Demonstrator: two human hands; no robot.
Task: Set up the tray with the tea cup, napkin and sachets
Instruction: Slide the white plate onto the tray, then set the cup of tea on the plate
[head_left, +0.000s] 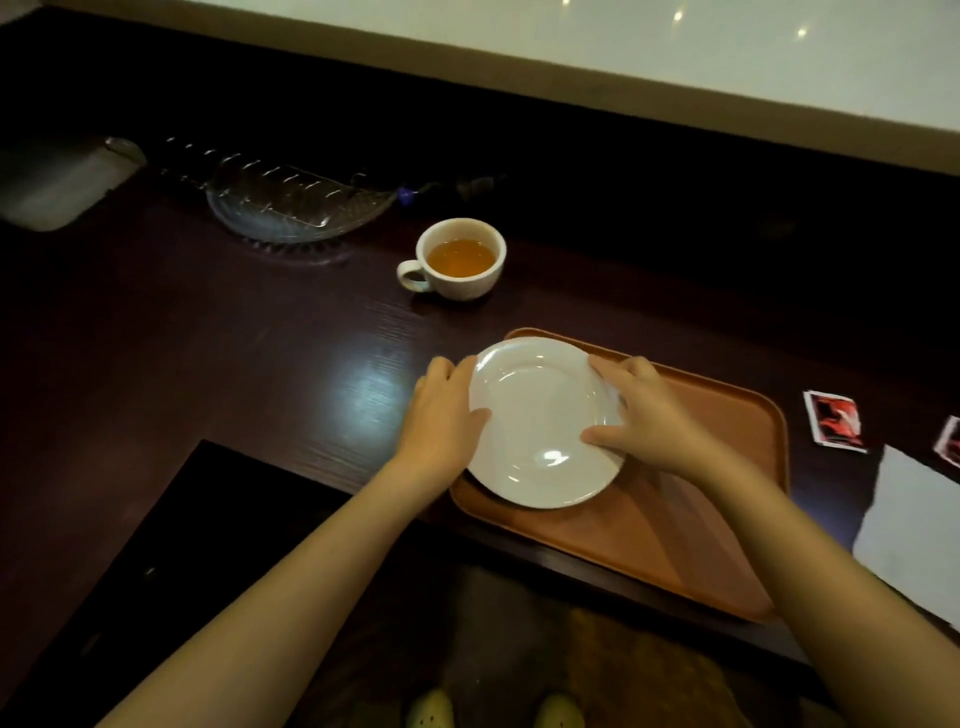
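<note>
A white saucer (540, 423) lies over the left end of the orange tray (691, 499), its left rim reaching past the tray's edge. My left hand (441, 415) grips the saucer's left rim and my right hand (644, 410) grips its right rim. A white cup of tea (460, 258) stands on the dark table behind the tray, handle to the left. Two red sachets (836, 425) (950, 441) lie right of the tray. A white napkin (914, 530) lies at the right edge, partly cut off.
A clear glass leaf-shaped dish (291, 205) sits at the back left, with a grey object (52, 187) further left. The dark table (234, 338) has a cut-out front edge; the floor and my shoes (493, 709) show below.
</note>
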